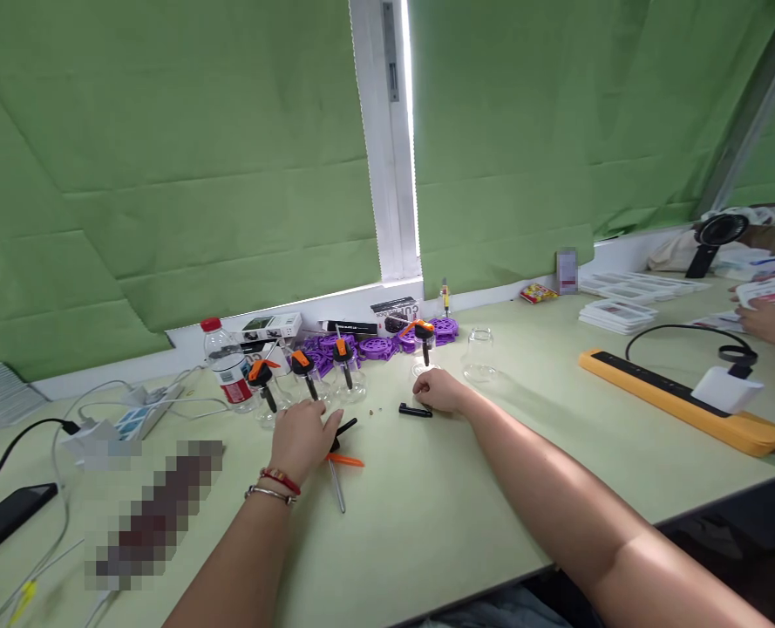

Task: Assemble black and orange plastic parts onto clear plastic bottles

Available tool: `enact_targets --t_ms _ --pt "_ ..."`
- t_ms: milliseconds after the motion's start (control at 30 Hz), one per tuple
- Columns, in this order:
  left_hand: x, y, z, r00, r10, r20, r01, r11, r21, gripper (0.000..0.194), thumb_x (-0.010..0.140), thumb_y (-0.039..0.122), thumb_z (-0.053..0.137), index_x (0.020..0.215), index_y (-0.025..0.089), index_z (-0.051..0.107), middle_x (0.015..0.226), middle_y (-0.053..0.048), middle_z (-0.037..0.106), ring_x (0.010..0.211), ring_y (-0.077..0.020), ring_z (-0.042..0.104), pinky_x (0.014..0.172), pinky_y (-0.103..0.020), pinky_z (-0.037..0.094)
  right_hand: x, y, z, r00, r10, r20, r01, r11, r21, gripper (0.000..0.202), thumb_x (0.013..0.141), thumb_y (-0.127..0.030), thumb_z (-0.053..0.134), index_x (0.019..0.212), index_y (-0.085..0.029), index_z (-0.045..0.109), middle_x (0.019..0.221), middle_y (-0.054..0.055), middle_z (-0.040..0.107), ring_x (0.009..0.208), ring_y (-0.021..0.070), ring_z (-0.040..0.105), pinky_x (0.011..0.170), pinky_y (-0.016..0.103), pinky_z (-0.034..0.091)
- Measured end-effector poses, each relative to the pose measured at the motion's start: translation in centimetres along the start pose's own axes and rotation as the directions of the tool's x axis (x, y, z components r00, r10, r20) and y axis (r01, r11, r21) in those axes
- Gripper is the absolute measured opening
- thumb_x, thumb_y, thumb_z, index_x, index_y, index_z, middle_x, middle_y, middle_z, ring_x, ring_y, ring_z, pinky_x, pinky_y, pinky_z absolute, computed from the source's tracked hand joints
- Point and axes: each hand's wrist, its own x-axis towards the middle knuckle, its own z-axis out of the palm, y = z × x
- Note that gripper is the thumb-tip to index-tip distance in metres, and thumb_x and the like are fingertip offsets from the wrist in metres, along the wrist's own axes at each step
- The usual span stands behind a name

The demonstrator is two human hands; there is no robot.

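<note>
My left hand (303, 436) is low over the table, fingers pointing away and thumb apart, beside a black and orange tool (346, 458) with a metal rod; the hand partly hides it. My right hand (440, 391) has its fingers curled at the base of a glass jar (424, 356) that has an orange and black piece on top; whether it holds anything is hidden. Just below that hand lies a black clip-like part (415, 410). An upturned clear glass (480, 356) stands to its right. Several jars with orange and black pieces (305, 371) stand beyond my left hand.
Purple plastic parts (377, 348) lie along the wall. A red-capped bottle (230, 366) stands left. On the right are a yellow power strip (662, 392), white trays (615, 314), a black fan (714, 240) and another person's hand. Cables and a phone (11, 519) lie left.
</note>
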Motion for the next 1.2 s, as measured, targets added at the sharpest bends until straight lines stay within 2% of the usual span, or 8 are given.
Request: enact_targets --t_ms 200,367,533,733,833,1000,1067,1200 --pt "-0.1 -0.9 0.4 0.973 -0.098 0.208 0.117 0.990 -0.082 0.047 0.077 0.060 0.039 0.078 0.018 0.061 0.083 -0.011 0.067 0.075 -0.0271 0.061 0.059 -0.031 0.037 -0.1 0.0 -0.1 1.000 -0.022 -0.014 0.022 1.000 -0.001 0.012 0.070 -0.022 0.061 0.079 -0.018 0.068 0.086 0.005 0.067 0.079 0.0162 0.058 0.065 0.023 0.043" --pt "-0.2 -1.4 1.2 0.962 -0.047 0.267 0.097 0.979 -0.179 0.045 0.072 0.062 0.046 0.070 0.019 0.059 0.079 -0.010 0.065 0.068 -0.0232 0.059 0.055 -0.027 0.033 -0.8 -0.5 -1.3 0.998 -0.035 -0.059 0.038 0.998 0.054 0.019 0.069 -0.033 0.065 0.079 -0.017 0.067 0.077 0.004 0.064 0.065 0.0141 0.055 0.057 0.023 0.040" --pt "-0.1 -2.0 2.0 0.964 -0.016 0.265 0.086 0.963 -0.257 0.041 0.068 0.060 0.053 0.067 0.019 0.057 0.070 -0.005 0.060 0.059 -0.0180 0.053 0.051 -0.026 0.030 -2.0 -3.3 -0.2 0.968 -0.235 -0.087 0.243 0.966 0.091 0.015 0.073 -0.030 0.060 0.079 -0.018 0.067 0.076 0.003 0.063 0.066 0.0135 0.054 0.061 0.023 0.041" --pt "-0.1 -1.7 2.5 0.943 0.141 0.302 0.041 0.850 -0.524 0.045 0.059 0.061 0.064 0.067 0.017 0.056 0.062 0.001 0.051 0.058 -0.0138 0.046 0.050 -0.023 0.030 -4.1 -7.0 2.7 0.929 -0.363 0.076 0.342 0.918 0.199 0.040 0.077 -0.036 0.058 0.115 -0.024 0.062 0.101 0.006 0.064 0.071 0.0143 0.057 0.065 0.026 0.043" --pt "-0.3 -1.0 2.8 0.936 0.200 0.290 0.050 0.739 -0.672 0.047 0.056 0.058 0.069 0.071 0.016 0.056 0.063 0.003 0.048 0.059 -0.0116 0.043 0.051 -0.023 0.031 -4.6 -7.6 3.5 0.925 -0.334 0.179 0.279 0.920 0.274 0.040 0.081 -0.030 0.052 0.119 -0.022 0.059 0.092 0.005 0.066 0.065 0.0132 0.058 0.063 0.026 0.044" --pt "-0.4 -0.1 3.3 0.956 0.149 0.251 0.149 0.488 -0.860 0.052 0.050 0.044 0.079 0.084 0.016 0.052 0.068 0.005 0.048 0.062 -0.0105 0.045 0.054 -0.022 0.037 -4.6 -7.7 3.7 0.936 -0.271 0.226 0.165 0.901 0.401 0.021 0.078 -0.022 0.051 0.093 -0.017 0.066 0.072 0.002 0.065 0.050 0.0095 0.053 0.052 0.022 0.043" --pt "-0.4 0.0 3.2 0.954 0.133 0.268 0.199 0.386 -0.901 0.052 0.049 0.040 0.081 0.084 0.016 0.050 0.069 0.004 0.049 0.063 -0.0104 0.048 0.057 -0.023 0.039 -4.7 -7.9 3.6 0.944 -0.220 0.247 0.078 0.874 0.480 0.018 0.077 -0.020 0.054 0.092 -0.016 0.064 0.068 0.002 0.064 0.049 0.0088 0.052 0.048 0.020 0.042" --pt "-0.4 0.1 2.7 0.954 0.154 0.259 0.201 0.312 -0.928 0.046 0.049 0.034 0.081 0.079 0.015 0.051 0.073 0.003 0.052 0.066 -0.0102 0.050 0.063 -0.025 0.042 -4.8 -8.1 3.4 0.911 -0.160 0.379 -0.106 0.799 0.592 0.014 0.075 -0.022 0.058 0.087 -0.014 0.060 0.066 0.003 0.067 0.048 0.0097 0.057 0.040 0.018 0.038"
